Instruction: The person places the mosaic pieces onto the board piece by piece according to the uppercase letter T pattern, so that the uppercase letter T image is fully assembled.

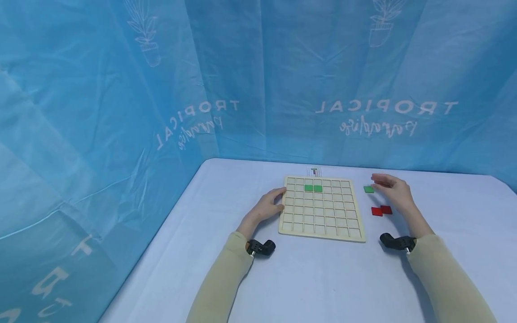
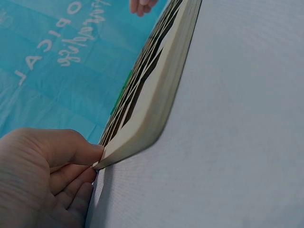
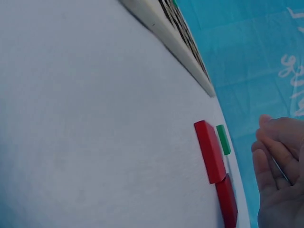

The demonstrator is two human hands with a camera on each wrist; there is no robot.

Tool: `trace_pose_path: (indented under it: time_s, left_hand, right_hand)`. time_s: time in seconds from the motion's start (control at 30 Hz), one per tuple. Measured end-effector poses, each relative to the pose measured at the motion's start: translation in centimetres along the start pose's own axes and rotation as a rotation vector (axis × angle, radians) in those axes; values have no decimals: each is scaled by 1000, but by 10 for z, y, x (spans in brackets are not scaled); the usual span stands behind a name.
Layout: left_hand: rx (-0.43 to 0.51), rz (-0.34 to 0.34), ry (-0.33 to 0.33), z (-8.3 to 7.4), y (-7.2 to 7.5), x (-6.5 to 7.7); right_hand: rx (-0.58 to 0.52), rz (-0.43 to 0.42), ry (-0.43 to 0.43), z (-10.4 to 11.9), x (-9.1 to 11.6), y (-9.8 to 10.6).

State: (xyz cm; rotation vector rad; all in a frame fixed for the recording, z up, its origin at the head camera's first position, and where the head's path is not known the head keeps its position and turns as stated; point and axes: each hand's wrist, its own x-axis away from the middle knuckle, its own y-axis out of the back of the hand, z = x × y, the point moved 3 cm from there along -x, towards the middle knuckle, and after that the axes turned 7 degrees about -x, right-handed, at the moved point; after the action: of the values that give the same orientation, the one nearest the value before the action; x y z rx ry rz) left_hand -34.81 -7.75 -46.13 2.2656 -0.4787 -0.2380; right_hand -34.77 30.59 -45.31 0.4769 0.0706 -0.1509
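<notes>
Head view shows the left hand (image 1: 264,207) at the grid board (image 1: 310,210)'s left edge and the right hand (image 1: 393,194) beside a green tile (image 1: 369,189); left wrist view, fingers pinching the board; right wrist view, relaxed fingers near red tiles (image 3: 210,154).

The grid board (image 1: 319,211) looks like matt wood; red tiles (image 1: 377,211) at its three o'clock, smooth; twelve o'clock's backdrop (image 1: 291,67), creased cloth.

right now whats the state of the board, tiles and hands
board: flat, mostly unfilled
green tiles in board: side by side
loose green tile: on the table
red tiles: on the table, close together
left hand: holding the board's edge
right hand: raised, nothing visibly held
</notes>
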Motion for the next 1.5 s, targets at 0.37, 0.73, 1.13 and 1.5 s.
trace_pose_path:
  time_s: [0.37, 0.73, 1.13, 1.5]
  left_hand:
    - [6, -1, 8, 0, 0, 1]
    - [3, -1, -1, 0, 0, 0]
    - [6, -7, 9, 0, 0, 1]
    - [-3, -8, -2, 1, 0, 0]
  right_hand:
    - [119, 65, -18, -18, -1, -4]
    - [168, 35, 6, -21, -2, -8]
    - [175, -3, 25, -23, -3, -12]
    - [43, -18, 16, 3, -7, -2]
